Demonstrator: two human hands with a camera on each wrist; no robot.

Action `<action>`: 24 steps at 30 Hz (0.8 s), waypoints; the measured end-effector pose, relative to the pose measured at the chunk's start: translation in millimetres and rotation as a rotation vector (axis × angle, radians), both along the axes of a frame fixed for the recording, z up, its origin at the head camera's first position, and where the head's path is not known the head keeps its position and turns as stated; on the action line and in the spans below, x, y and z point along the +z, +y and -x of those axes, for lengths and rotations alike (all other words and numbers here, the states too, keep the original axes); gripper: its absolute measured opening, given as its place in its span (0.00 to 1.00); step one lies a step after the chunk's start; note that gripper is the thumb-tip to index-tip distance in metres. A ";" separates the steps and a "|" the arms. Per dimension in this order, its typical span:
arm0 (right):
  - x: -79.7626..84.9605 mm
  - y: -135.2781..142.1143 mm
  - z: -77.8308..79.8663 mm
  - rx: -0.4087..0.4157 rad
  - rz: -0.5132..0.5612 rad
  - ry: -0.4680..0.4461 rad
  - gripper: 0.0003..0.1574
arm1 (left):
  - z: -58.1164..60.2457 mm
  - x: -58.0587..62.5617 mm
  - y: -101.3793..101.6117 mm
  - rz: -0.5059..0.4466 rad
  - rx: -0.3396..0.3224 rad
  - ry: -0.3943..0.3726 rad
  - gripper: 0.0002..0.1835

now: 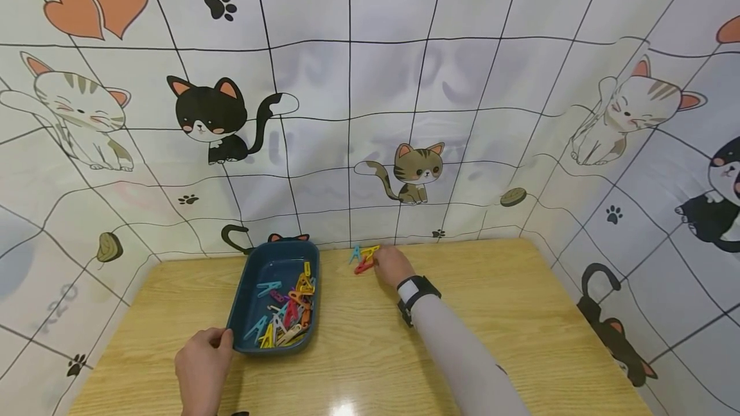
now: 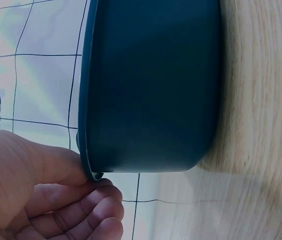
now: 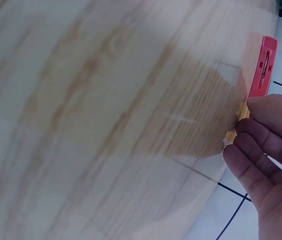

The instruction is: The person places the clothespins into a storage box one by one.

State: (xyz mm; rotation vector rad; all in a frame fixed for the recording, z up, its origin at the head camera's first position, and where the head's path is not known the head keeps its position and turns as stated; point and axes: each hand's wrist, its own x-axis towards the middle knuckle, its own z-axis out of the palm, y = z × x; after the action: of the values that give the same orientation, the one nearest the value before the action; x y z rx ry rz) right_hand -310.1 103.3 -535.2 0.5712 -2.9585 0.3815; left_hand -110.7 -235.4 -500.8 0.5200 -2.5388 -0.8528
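A dark blue plastic bin [image 1: 276,268] stands on the table, with several coloured clothespins [image 1: 291,313] heaped toward its near right side. My left hand [image 1: 203,364] pinches the bin's rim at the near left corner; in the left wrist view the thumb and forefinger [image 2: 73,172] meet on that rim. By the table's back edge my right hand [image 1: 394,265] is at a small group of clothespins. Its thumb and fingertips close on one end of a red clothespin [image 3: 264,67]. A yellow clothespin [image 1: 370,251] touches or nearly touches those fingertips, and a light blue clothespin [image 1: 355,253] lies just left.
The wooden table [image 1: 370,326] ends at a cloth backdrop [image 1: 324,146] printed with cats and grid lines. This cloth rises behind the table and along both sides. A dark watch [image 1: 417,291] sits on my right wrist over a light sleeve [image 1: 462,352].
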 end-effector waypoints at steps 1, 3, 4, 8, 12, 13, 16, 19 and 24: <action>0.6 -0.1 -0.9 0.001 0.001 -0.004 0.03 | -0.1 0.1 0.0 -0.001 0.001 -0.001 0.08; 1.2 -0.1 -2.8 0.009 0.001 -0.006 0.03 | -0.3 0.2 -0.1 -0.003 0.002 -0.004 0.08; 1.1 -0.1 -3.6 0.013 0.002 -0.005 0.03 | -0.3 0.2 0.0 -0.005 0.002 -0.005 0.08; -0.3 0.1 -6.6 0.035 0.003 -0.003 0.04 | -0.7 0.4 0.0 -0.005 -0.001 -0.006 0.08; -0.8 0.7 -9.6 0.056 0.018 -0.007 0.05 | -0.6 0.6 0.4 0.000 -0.006 -0.003 0.08; -1.0 0.8 -10.3 0.061 0.024 -0.005 0.06 | -0.7 0.5 0.5 0.001 -0.004 -0.006 0.08; -2.2 1.2 -12.3 0.070 0.029 0.007 0.06 | -0.6 0.7 0.8 0.003 0.002 -0.004 0.08; -4.3 1.6 -14.1 0.071 0.038 0.017 0.06 | -0.5 0.4 1.0 0.004 0.008 0.001 0.08; -4.5 0.0 -19.1 0.073 0.108 0.024 0.08 | -0.8 1.1 0.7 -0.004 0.001 0.004 0.08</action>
State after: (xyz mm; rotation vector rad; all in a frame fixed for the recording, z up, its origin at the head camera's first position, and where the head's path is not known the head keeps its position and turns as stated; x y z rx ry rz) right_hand -291.0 103.4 -539.8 0.6676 -2.8784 0.5343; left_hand -109.9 -234.7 -499.7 0.5210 -2.5338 -0.8574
